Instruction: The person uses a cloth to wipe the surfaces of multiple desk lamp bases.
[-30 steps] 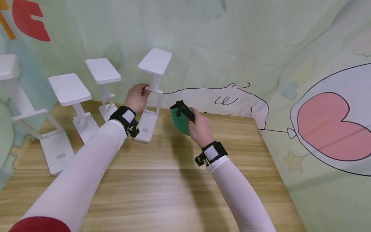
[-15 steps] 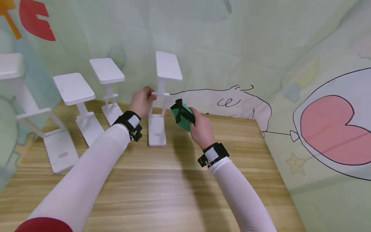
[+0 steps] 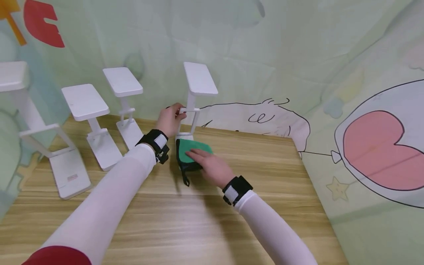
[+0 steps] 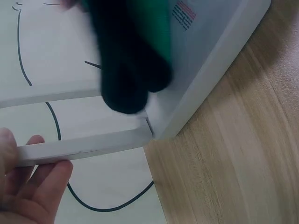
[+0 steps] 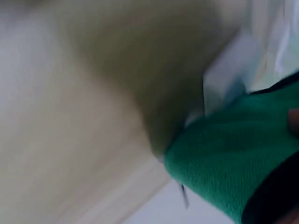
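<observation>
A white foldable phone stand [image 3: 200, 79] stands near the back edge of the table. My left hand [image 3: 169, 119] holds it by a side strut; the left wrist view shows that thumb and fingers [image 4: 52, 184] pinching the bar. In my right hand [image 3: 216, 170] is a green cloth [image 3: 202, 146] with black edging and a hanging black loop. The right fingers lie across the cloth, which covers most of the stand's base in the head view. From the left wrist, the cloth's black edging [image 4: 124, 70] appears blurred in front of the base. The right thumb is hidden in the head view.
Further white stands line up on the left: a near one [image 3: 67, 173], a middle one [image 3: 85, 102] and one further back [image 3: 123, 81]. The wooden table [image 3: 159, 221] meets a printed cloth backdrop [image 3: 238, 44] behind and to the right.
The held stand has turned and shifted right along with my left hand. My right hand has swung the cloth left and down over the stand's base, and the cloth's green side now faces up.
</observation>
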Tool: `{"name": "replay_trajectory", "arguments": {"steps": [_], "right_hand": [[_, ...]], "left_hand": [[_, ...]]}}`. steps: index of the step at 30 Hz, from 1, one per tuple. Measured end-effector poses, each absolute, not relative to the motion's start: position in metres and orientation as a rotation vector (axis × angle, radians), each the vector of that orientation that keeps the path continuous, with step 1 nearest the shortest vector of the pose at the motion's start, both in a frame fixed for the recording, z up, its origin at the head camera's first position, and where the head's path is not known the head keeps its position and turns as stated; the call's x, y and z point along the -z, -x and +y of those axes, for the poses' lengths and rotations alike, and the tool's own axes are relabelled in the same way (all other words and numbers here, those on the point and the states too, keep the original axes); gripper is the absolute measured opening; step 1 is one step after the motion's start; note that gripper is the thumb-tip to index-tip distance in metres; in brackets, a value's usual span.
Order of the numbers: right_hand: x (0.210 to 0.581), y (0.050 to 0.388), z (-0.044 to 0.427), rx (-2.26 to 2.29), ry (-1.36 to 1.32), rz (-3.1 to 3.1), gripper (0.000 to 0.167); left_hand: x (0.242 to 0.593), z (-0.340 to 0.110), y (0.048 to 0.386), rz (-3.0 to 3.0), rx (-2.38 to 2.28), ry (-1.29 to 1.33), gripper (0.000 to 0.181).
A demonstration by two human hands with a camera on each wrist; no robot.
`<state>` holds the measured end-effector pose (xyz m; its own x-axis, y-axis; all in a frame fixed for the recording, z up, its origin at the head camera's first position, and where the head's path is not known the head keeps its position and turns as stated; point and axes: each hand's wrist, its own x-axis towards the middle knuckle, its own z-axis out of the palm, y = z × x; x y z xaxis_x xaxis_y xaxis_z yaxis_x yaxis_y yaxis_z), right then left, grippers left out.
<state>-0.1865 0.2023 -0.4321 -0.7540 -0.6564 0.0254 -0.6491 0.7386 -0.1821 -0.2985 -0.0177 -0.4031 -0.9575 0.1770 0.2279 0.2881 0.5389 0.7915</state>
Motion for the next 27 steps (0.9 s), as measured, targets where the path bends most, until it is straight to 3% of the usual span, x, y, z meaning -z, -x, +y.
{"name": "replay_trajectory", "arguments": {"steps": [4,7,18,27], "right_hand": [[0.446,0.172,0.197,0.220,1.360,2.654,0.076],[0.452,0.167,0.194,0.202,1.407,2.582,0.079],[0.458,0.195,0.152,0.053,1.027,2.782,0.074],[0.457,0.218,0.150,0.069,0.863,2.842,0.069]], "left_hand": [[0.403,-0.018,0.297,-2.678,1.360,0.443,0.016],[0.402,-0.017,0.296,-2.710,1.365,0.458,0.016],[0.401,-0.019,0.301,-2.796,1.300,0.533,0.015],[0.403,-0.021,0.307,-2.855,1.269,0.578,0.022]]}}
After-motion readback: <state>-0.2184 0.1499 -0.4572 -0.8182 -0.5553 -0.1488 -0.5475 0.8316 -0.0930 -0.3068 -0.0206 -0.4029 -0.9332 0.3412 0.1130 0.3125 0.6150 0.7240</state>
